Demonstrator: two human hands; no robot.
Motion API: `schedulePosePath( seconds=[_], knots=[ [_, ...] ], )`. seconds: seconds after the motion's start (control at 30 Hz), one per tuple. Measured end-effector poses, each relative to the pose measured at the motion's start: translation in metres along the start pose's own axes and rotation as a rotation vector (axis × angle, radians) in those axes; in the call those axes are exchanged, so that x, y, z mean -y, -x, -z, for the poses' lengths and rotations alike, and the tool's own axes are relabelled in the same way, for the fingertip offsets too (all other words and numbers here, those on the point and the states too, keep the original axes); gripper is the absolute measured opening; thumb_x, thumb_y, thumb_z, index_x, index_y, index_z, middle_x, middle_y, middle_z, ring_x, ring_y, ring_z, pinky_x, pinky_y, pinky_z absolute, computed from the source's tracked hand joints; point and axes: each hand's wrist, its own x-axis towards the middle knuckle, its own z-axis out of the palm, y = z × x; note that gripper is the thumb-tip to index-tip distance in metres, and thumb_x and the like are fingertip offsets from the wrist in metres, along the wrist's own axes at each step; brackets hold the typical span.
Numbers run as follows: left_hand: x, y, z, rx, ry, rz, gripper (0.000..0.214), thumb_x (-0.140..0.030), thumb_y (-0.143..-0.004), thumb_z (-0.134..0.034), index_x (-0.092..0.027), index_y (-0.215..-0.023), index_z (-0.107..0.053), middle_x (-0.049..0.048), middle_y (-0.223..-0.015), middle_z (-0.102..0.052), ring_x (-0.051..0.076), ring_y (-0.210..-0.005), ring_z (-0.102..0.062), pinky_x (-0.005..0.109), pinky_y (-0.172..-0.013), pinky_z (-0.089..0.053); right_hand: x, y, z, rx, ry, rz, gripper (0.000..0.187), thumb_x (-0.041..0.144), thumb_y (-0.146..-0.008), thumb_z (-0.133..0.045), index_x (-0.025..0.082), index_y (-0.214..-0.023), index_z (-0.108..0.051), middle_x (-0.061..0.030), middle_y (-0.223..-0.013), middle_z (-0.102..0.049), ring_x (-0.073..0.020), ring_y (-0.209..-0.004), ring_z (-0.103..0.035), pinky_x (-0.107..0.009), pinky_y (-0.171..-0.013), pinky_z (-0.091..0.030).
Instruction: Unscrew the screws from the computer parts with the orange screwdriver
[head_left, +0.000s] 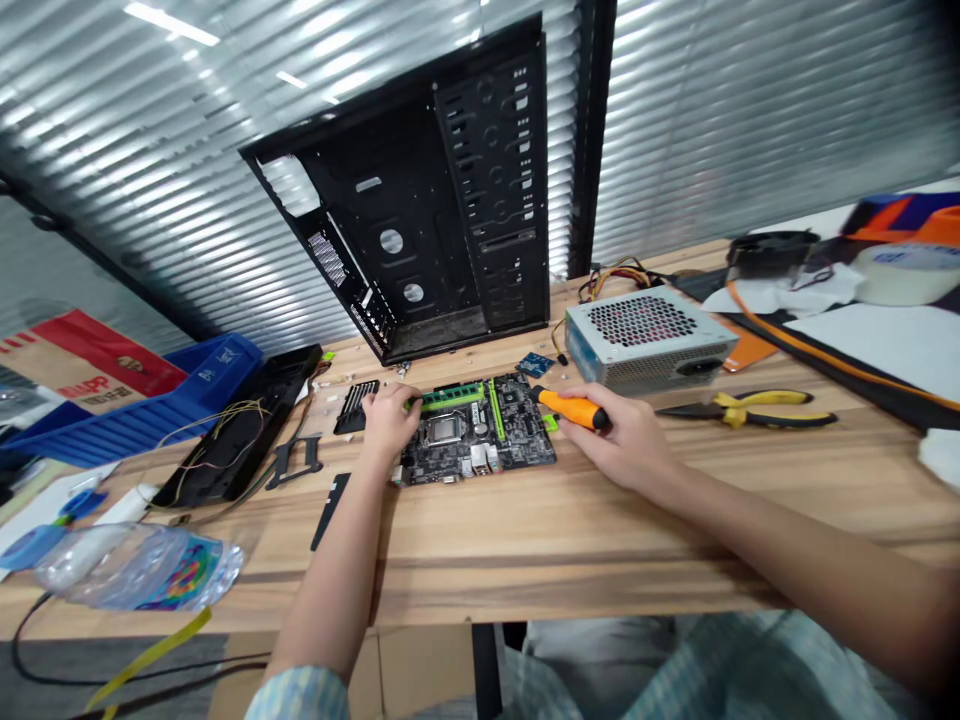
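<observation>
- Midway along the worktop (pixel 562 540), somewhat nearer its far edge, the motherboard (pixel 480 440) is lying flat, with both hands working at it.
- Left hand (pixel 388 418): it is resting on the board's left edge, fingers bent down beside the left end of the green memory stick (pixel 452 397). Whether it is pinching anything cannot be told.
- Right hand (pixel 626 440): it is gripping the orange handle of the screwdriver (pixel 574 408), fingers wrapped fully round it, with the shaft end pointing toward the board's right edge.
- Judged good practice: the left hand is best pressing on the bare board edge rather than on components, and the screwdriver is best seated squarely so that it is not skating across the circuitry.
- Toward the far edge, the open computer case (pixel 450 220) is standing upright. The power supply (pixel 649 340) is sitting just beyond the right hand, and the pliers (pixel 750 408) are lying to its right.
</observation>
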Motion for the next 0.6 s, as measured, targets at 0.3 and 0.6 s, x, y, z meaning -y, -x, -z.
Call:
schedulePosePath(
  seconds=[0.3, 0.6],
  knots=[
    [-0.0002, -0.0004, 0.0004, 0.01, 0.01, 0.003, 0.011, -0.02, -0.083, -0.057, -0.023, -0.088, -0.066, 0.0041, -0.101, -0.072, 0.024, -0.103, -0.063, 0.042, -0.09, -0.035, 0.0014, -0.0002, -0.0001, -0.025, 0.001, 0.025, 0.029, 0.036, -0.082, -0.063, 0.022, -0.107, -0.067, -0.005, -0.09, -0.076, -0.0149, -0.052, -0.06, -0.028, -0.056, -0.047],
    [0.0026, 0.0005, -0.0019, -0.006, 0.004, -0.018, 0.012, -0.022, -0.084, -0.058, -0.024, -0.092, -0.067, 0.0045, -0.103, -0.072, 0.024, -0.102, -0.063, 0.041, -0.088, -0.035, 0.0021, 0.0001, -0.001, -0.046, -0.022, -0.032, 0.031, 0.043, -0.085, -0.063, 0.023, -0.109, -0.066, -0.0045, -0.085, -0.074, -0.0153, -0.053, -0.06, -0.028, -0.055, -0.046]
  ],
)
